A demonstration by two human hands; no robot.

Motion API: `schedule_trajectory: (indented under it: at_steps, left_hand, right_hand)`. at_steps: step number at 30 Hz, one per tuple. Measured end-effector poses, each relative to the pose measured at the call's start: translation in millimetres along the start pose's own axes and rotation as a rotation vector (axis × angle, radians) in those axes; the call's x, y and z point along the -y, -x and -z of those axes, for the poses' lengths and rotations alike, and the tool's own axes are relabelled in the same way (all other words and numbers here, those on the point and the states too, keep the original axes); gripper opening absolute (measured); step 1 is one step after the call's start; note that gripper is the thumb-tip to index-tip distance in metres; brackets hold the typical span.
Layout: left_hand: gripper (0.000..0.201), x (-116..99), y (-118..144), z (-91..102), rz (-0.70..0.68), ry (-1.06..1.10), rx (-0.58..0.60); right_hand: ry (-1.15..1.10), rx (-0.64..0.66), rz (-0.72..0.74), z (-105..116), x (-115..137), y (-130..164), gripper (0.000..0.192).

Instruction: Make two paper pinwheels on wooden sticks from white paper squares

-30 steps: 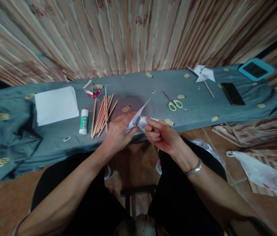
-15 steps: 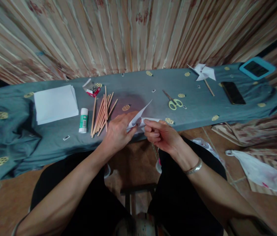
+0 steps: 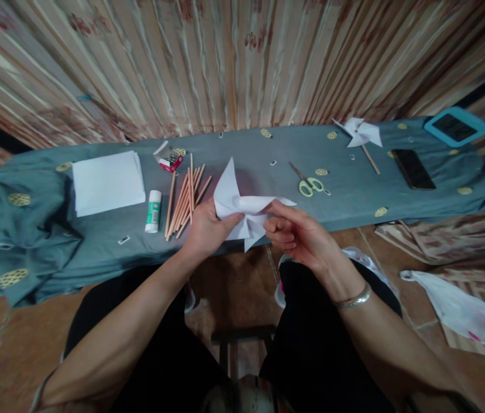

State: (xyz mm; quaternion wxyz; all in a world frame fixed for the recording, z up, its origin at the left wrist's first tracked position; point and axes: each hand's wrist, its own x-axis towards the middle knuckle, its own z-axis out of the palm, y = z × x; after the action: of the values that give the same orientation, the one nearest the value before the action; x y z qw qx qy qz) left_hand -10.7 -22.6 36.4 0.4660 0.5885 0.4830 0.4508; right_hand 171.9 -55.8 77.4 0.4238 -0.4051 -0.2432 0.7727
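Note:
A white paper pinwheel point(image 3: 227, 192) with curled, pointed blades is held over the near edge of the cloth-covered table. My left hand point(image 3: 208, 229) pinches it from the left, thumb pressed near the centre where the folds meet. On the other side my right hand point(image 3: 296, 232) has its fingers bent, with the index finger and thumb at the edge of the right blade. Several wooden sticks point(image 3: 187, 195) lie in a loose pile just left of my left hand. Scissors with pale green handles point(image 3: 306, 182) rest beyond my right hand.
A glue stick point(image 3: 153, 211) stands left of the sticks, near an open red box of small metal pieces point(image 3: 170, 160). White paper sheets point(image 3: 108, 183) are stacked at left. At right lie a pinwheel on a stick point(image 3: 363, 133), a phone point(image 3: 413, 169) and a blue-framed device point(image 3: 456, 126).
The pinwheel has turned from edge-on to face up toward me, its blades now showing. My right hand has moved slightly right along the paper. The view has shifted a little.

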Motion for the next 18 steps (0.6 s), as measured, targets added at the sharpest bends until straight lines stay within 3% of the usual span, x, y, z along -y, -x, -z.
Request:
schedule_trajectory:
  at_steps: [4,8,10,12,14,18]
  left_hand:
    - [0.035,-2.2,-3.9,0.0,0.203,0.365,-0.05]
    - [0.033,-9.7,-2.4,-1.6,0.299,0.501,-0.055]
    - [0.035,-12.6,-1.3,-3.3,0.338,0.536,-0.056]
    - [0.037,-14.7,-0.5,-5.5,0.354,0.547,-0.062]
    - [0.039,-16.2,0.1,-7.9,0.346,0.55,-0.059]
    - [0.042,-17.1,0.6,-11.7,0.308,0.545,-0.04]
  right_hand:
    - [0.193,-0.119,0.268,3.3,7.4,6.6,0.026]
    - [0.372,-0.32,0.617,14.5,11.8,1.9,0.025]
    - [0.439,-0.393,0.707,19.0,9.8,-3.9,0.035]
    - [0.453,-0.375,0.677,19.0,4.8,-9.2,0.046]
    - [0.409,-0.27,0.556,14.3,-1.7,-12.8,0.053]
    - [0.288,-0.126,0.426,3.1,-9.3,-15.5,0.051]
